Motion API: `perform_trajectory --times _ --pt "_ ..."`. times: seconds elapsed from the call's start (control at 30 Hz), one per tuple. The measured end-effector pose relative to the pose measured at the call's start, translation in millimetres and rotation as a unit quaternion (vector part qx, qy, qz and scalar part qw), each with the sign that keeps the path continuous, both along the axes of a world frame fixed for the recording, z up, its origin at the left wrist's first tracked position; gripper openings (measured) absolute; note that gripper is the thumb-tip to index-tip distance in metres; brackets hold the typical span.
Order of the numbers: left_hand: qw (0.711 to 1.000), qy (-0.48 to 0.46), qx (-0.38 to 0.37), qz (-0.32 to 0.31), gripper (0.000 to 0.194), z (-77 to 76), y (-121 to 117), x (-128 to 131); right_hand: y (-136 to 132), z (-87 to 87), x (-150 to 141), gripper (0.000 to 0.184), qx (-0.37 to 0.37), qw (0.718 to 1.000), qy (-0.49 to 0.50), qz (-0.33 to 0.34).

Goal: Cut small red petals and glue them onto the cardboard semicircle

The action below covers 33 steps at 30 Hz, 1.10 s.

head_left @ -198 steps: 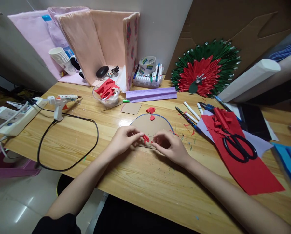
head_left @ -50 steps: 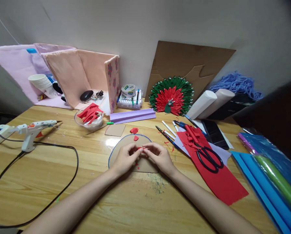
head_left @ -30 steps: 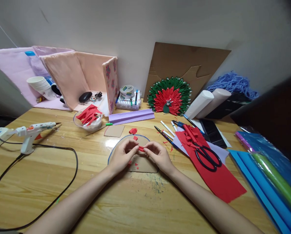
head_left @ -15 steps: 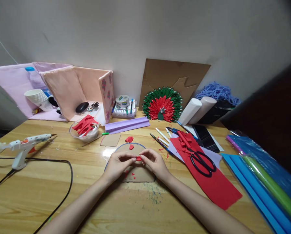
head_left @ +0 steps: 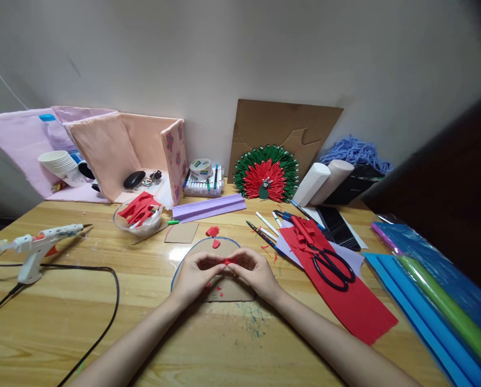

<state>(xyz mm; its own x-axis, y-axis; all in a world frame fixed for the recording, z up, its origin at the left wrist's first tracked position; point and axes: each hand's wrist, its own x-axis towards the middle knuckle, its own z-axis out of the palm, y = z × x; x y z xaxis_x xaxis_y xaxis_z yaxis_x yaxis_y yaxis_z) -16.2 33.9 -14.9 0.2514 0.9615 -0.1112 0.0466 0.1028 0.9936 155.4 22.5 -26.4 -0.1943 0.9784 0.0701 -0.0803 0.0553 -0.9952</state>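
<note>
My left hand (head_left: 195,275) and my right hand (head_left: 253,273) meet fingertip to fingertip over a half-round cardboard piece (head_left: 202,251) with a blue edge. Both pinch one small red paper piece (head_left: 228,261) between them, just above the cardboard. Two loose red scraps (head_left: 213,232) lie on the far side of the cardboard. Tiny red bits show under my left hand.
A white glue gun (head_left: 39,244) with a black cord (head_left: 103,317) stands at the left. A clear bowl of red strips (head_left: 140,213), a lilac paper fold (head_left: 208,207), pens (head_left: 264,223), black scissors (head_left: 332,267) on red paper (head_left: 357,309), blue sheets (head_left: 418,317) and a red-green paper fan (head_left: 266,173) surround the hands.
The camera has tilted up, so more wall shows and the hands sit lower in view. Both hands stay pinched on the red piece, working it slightly closer together.
</note>
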Motion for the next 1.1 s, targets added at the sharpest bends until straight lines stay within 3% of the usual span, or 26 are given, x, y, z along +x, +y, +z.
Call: perform_trajectory --times 0.3,0.53,0.83,1.1 --pt "1.000 0.003 0.017 0.011 0.020 2.1 -1.9 0.9 1.9 -3.1 1.0 0.014 -0.011 0.999 -0.016 -0.027" --pt "0.991 0.062 0.116 -0.002 0.018 -1.0 -3.0 -2.3 0.3 -3.1 2.6 0.015 -0.008 0.998 -0.035 -0.046" --pt "0.984 0.064 0.165 0.014 0.015 3.4 -4.3 -0.7 -0.5 -2.7 2.7 0.014 0.006 0.997 -0.050 -0.059" --pt "0.986 0.046 0.157 0.024 0.013 2.0 -4.9 -0.2 -3.0 -0.6 1.4 0.011 0.021 0.997 -0.045 -0.066"
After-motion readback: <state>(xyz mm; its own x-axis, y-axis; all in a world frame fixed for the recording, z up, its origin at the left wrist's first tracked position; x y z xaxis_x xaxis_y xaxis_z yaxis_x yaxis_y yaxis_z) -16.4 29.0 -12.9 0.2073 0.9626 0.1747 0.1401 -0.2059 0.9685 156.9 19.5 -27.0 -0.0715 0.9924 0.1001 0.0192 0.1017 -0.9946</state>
